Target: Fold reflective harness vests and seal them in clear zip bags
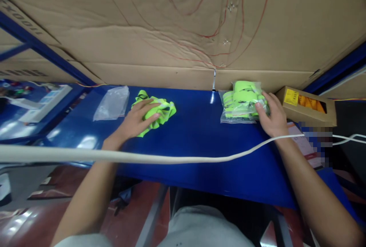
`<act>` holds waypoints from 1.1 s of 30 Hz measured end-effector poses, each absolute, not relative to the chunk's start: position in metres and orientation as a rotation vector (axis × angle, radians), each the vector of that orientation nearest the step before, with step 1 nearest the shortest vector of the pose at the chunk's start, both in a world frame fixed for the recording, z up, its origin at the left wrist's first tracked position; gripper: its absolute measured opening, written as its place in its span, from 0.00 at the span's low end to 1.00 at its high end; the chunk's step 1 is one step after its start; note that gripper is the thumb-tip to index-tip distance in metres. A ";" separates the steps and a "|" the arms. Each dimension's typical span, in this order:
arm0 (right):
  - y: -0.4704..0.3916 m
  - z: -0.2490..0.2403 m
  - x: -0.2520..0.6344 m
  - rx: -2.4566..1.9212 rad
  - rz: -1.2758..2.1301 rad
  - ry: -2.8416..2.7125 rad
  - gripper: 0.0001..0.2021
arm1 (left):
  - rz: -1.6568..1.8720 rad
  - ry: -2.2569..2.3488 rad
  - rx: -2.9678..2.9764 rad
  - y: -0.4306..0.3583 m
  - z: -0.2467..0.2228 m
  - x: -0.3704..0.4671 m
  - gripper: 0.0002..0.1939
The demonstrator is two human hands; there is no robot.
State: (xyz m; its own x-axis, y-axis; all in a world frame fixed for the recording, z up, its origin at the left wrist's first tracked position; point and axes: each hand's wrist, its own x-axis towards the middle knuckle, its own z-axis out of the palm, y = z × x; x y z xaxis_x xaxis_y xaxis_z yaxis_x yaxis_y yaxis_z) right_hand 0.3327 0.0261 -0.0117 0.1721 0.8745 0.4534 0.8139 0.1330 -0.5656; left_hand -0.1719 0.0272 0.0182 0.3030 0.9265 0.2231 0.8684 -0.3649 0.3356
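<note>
My left hand lies over a loose heap of neon yellow-green reflective strapping, its fingers stretched out and touching the top. Toward the right of the blue table, my right hand rests against the right side of clear plastic bags holding folded neon strapping. Its thumb is on the plastic and its fingers are apart along the edge. The bagged bundles appear stacked. An empty-looking clear plastic bag lies flat to the left of the loose strapping.
A cardboard box with orange contents stands at the right. A white cable crosses in front of my forearms. Cardboard panels with red lines rise behind the blue table. A white power strip is at far left.
</note>
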 end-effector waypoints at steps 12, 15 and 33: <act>0.036 -0.017 0.336 -1.641 0.282 -1.719 0.48 | 0.448 1.540 2.223 0.000 0.018 -0.136 0.42; 0.038 -0.024 0.328 -1.594 0.261 -1.745 0.47 | 0.339 1.396 2.230 -0.023 0.013 -0.110 0.37; 0.077 -0.002 0.066 -1.528 0.761 -2.118 0.46 | 0.758 1.492 2.267 -0.154 -0.008 0.036 0.41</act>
